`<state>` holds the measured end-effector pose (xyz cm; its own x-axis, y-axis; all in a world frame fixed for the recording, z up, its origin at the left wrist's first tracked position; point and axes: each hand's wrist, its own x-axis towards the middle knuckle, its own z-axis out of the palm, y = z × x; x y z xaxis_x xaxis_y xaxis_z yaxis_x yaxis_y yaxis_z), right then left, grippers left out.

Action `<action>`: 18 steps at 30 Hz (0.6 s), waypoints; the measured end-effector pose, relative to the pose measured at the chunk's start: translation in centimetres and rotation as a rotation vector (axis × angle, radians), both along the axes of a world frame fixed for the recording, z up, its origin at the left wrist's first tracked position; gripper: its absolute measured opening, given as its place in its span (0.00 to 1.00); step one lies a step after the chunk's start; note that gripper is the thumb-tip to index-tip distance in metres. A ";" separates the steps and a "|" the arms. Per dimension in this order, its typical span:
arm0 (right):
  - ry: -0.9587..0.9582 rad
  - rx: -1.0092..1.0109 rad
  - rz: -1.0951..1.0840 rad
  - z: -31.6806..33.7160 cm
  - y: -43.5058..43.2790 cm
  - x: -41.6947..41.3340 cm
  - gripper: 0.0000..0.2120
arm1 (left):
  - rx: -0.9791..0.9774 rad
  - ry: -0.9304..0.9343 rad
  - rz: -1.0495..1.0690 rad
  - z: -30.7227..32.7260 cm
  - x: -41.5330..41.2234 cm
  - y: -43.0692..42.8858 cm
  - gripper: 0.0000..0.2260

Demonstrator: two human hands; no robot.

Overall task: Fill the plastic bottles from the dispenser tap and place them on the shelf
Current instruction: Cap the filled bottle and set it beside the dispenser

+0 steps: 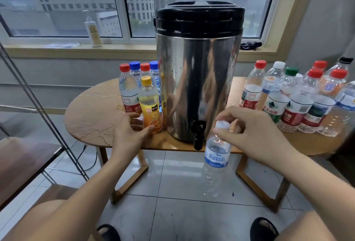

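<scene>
Wooden table point(92, 110) (window point(67, 0) behind); left hand point(128, 131) grips juice bottle point(149, 102), right hand point(249, 125) pinches clear bottle point(217, 156).

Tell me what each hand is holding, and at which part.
The right hand pinches the clear bottle at its cap; the left hand grips the orange bottle near its base.

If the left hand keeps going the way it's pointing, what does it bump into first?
The yellow-capped juice bottle. The left hand reaches right at its base, and the thumb seems to touch it, though depth is hard to judge.
</scene>
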<state>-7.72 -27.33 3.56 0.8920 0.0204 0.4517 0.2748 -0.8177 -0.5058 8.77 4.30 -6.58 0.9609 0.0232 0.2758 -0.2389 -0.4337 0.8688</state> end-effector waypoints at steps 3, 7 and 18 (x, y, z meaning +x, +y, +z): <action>0.023 0.034 0.035 -2.1 1.3 -0.1 0.06 | 0.009 -0.009 -0.122 0.6 -2.6 -0.5 0.26; 0.033 0.120 0.026 -5.3 3.0 -0.2 0.08 | -0.040 0.050 -0.339 1.1 -6.3 -1.6 0.19; 0.049 0.389 -0.089 -11.4 5.7 -1.3 0.17 | 0.245 0.137 -0.640 -2.2 -10.9 -4.0 0.26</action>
<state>-9.01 -21.64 -7.80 0.9033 -0.2219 0.3671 0.1795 -0.5818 -0.7933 -2.16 0.30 -8.77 0.7914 -0.6066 0.0758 -0.4081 -0.4319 0.8043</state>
